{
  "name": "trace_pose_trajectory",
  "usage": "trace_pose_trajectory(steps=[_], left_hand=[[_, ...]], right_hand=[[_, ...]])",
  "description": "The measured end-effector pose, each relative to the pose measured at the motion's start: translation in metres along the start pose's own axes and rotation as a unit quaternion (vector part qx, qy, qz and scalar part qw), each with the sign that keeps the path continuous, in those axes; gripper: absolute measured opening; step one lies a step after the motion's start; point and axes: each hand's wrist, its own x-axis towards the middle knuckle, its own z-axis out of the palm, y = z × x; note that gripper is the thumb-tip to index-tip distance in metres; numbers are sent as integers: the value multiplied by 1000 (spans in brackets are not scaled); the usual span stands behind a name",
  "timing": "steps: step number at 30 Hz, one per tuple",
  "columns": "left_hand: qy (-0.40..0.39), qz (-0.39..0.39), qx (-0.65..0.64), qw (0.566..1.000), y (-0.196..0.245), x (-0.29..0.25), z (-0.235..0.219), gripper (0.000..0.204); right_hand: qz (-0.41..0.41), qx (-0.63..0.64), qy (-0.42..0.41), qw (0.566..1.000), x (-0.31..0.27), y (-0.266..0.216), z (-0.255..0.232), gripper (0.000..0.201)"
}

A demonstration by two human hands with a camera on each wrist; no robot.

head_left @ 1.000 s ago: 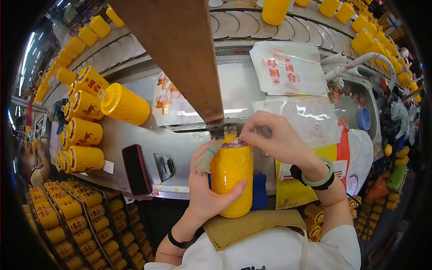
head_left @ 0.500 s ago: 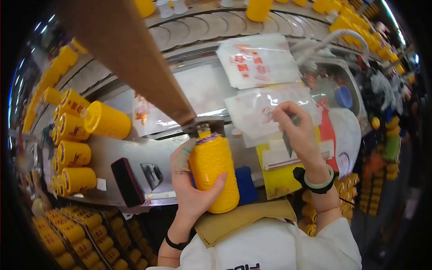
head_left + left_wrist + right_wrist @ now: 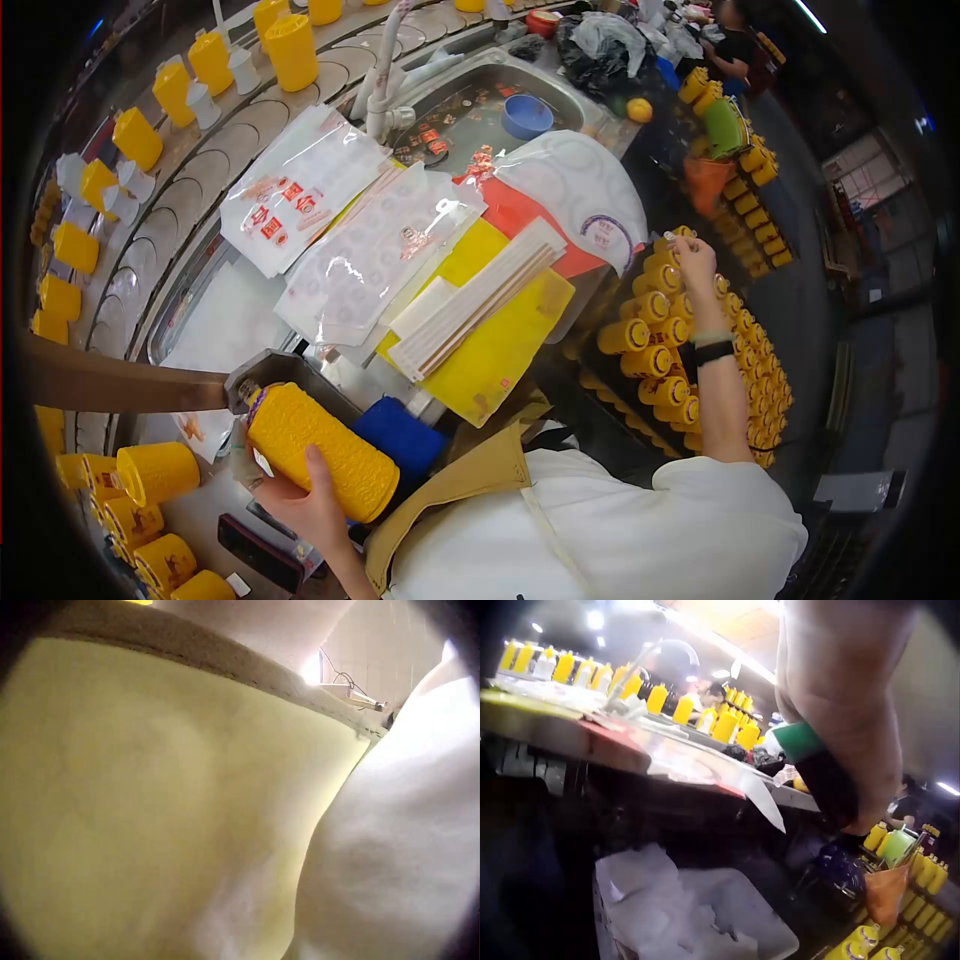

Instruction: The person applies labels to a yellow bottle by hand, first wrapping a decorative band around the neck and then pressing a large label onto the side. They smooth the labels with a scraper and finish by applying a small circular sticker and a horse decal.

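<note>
Yellow bottle (image 3: 322,452) in left fingers (image 3: 320,477)

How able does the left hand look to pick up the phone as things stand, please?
Probably not: the left hand holds the yellow bottle and would need freeing first, though the phone lies close by.

One yellow bottle (image 3: 335,455), glossy and embossed with a purple patterned band at its shoulder, is gripped at a tilt by the left hand (image 3: 300,508), the thumb lying across its body, the neck directed to the upper left beyond the thumb tip and the base to the thumb's lower right. A close group of yellow bottles (image 3: 650,362) is arranged below the right hand's (image 3: 698,268) fingers; contact there cannot be determined.
</note>
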Motion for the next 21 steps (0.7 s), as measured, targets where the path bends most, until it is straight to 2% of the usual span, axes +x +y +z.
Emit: trace_pose_trajectory(steps=[3,5,6,8,9,10,11,12,13,14,15,16,17,19,21], left_hand=[[1,18,17,1000,-2,0,0,75],[8,0,2,1000,0,-1,1,75],[12,-18,-13,1000,0,-1,1,76],[20,0,-16,1000,-1,-1,2,77],[9,6,-13,1000,0,-2,2,77],[5,-2,-37,999,4,-1,3,79],[24,5,-37,999,6,-2,5,79],[16,10,-33,999,7,-2,5,79],[5,13,-28,999,7,-2,5,80],[11,5,-46,999,3,-2,4,81],[20,8,-44,999,4,0,4,81],[15,-3,-52,999,7,-1,4,81],[9,-14,-61,998,9,0,6,81],[21,-13,-51,998,12,1,7,81],[5,13,-13,1000,13,2,6,80]], right_hand=[[-28,-65,0,998,39,63,36,26],[-51,-73,-26,996,38,60,53,26],[-85,-133,-50,986,34,51,57,25],[-105,-53,-192,974,73,104,88,24],[12,-30,-208,978,68,97,93,24],[-51,-31,-185,981,64,93,94,22],[-39,-2,-160,986,71,105,103,22],[21,27,-163,986,71,101,100,24],[-7,95,-145,985,65,98,100,26],[-18,53,-125,991,78,117,105,31],[47,134,-131,981,78,120,100,42],[3,72,-63,995,99,154,105,52],[55,3,15,998,93,124,93,48],[-72,-55,128,988,89,91,75,40],[-231,36,111,966,50,1,59,28]])
